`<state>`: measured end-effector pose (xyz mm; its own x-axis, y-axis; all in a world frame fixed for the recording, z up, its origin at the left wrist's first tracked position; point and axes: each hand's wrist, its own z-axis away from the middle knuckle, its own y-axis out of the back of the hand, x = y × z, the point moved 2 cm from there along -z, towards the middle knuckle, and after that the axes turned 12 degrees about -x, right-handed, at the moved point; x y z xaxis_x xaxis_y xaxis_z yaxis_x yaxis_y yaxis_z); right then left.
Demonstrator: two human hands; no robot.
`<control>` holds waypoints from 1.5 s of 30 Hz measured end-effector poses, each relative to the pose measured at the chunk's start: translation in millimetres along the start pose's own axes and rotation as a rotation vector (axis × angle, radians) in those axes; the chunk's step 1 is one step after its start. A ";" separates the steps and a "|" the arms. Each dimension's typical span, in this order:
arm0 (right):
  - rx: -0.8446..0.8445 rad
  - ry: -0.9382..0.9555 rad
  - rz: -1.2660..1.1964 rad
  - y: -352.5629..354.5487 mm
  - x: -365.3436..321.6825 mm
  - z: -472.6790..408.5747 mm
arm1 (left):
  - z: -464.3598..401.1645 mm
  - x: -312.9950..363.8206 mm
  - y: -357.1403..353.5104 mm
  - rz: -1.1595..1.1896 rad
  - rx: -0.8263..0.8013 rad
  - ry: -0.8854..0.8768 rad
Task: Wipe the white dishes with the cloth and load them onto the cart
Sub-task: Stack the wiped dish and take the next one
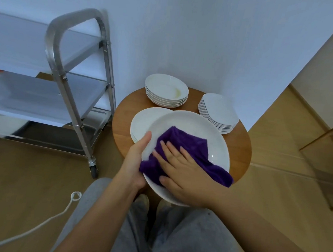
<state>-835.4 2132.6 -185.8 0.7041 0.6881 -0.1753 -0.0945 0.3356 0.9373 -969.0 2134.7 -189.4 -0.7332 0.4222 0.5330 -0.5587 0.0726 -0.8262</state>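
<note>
Two hands are on one large white plate (196,127), which we hold tilted above the round table (241,149). Our left hand (135,159) has its grip closed around the plate's rim, and our right hand (181,165) presses the purple cloth (191,146) flat on the plate with straight fingers. Three stacks of dishes wait on the table: big plates (142,120), bowls (165,89), small plates (218,111). The cart (72,67) shows no dishes, so we judge the work is near its beginning.

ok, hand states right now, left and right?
Left hand: grips the rim of the large round white plate.
Right hand: open, flat fingers pressing the purple cloth onto that plate.
</note>
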 end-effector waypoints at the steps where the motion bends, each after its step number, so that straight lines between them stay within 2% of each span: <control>1: 0.050 -0.013 -0.009 3.8 2.3 -5.5 | 0.4 -2.1 -1.1 -0.018 -0.033 0.006; 6: 0.214 -0.063 0.026 31.7 21.9 -18.6 | 4.6 -7.5 -2.7 -0.129 -0.136 0.050; 8: 0.235 -0.047 0.075 45.2 27.6 -21.7 | 7.0 -6.9 -0.8 -0.186 -0.156 0.076; 10: 0.212 -0.084 0.008 62.1 35.1 -22.8 | 9.4 -5.8 -0.1 -0.270 -0.165 0.099; 14: 0.069 -0.192 -0.421 81.8 62.5 -15.4 | 14.3 0.2 5.7 -0.314 -0.184 0.026; 18: 0.117 -0.212 -0.857 80.7 79.1 2.6 | 17.4 10.3 7.1 -0.210 -0.186 -0.057; 24: 0.124 -0.356 -1.255 61.5 86.8 20.3 | 15.3 12.3 6.0 -0.190 -0.109 -0.084; 31: 0.238 -0.346 -1.671 33.3 72.4 34.4 | 13.8 20.3 11.6 -0.167 -0.037 -0.111; 33: 0.300 -0.370 -1.754 27.4 67.1 34.3 | 12.1 21.2 10.4 -0.126 -0.003 -0.163; 38: 0.631 -0.502 -1.964 10.7 42.7 21.9 | 3.2 14.6 5.2 -0.051 0.096 -0.339; 42: 0.868 -0.546 -2.151 0.7 14.0 1.4 | -7.4 -4.1 -6.5 0.042 0.239 -0.419; 45: 0.919 -0.593 -2.161 1.6 10.5 -1.7 | -10.8 -11.3 -9.5 -0.046 0.297 -0.419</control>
<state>-829.4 2141.5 -186.7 -0.5848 -0.3176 -0.7464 0.8060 -0.3314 -0.4904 -951.2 2139.0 -189.6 -0.7634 0.0216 0.6456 -0.6356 -0.2029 -0.7449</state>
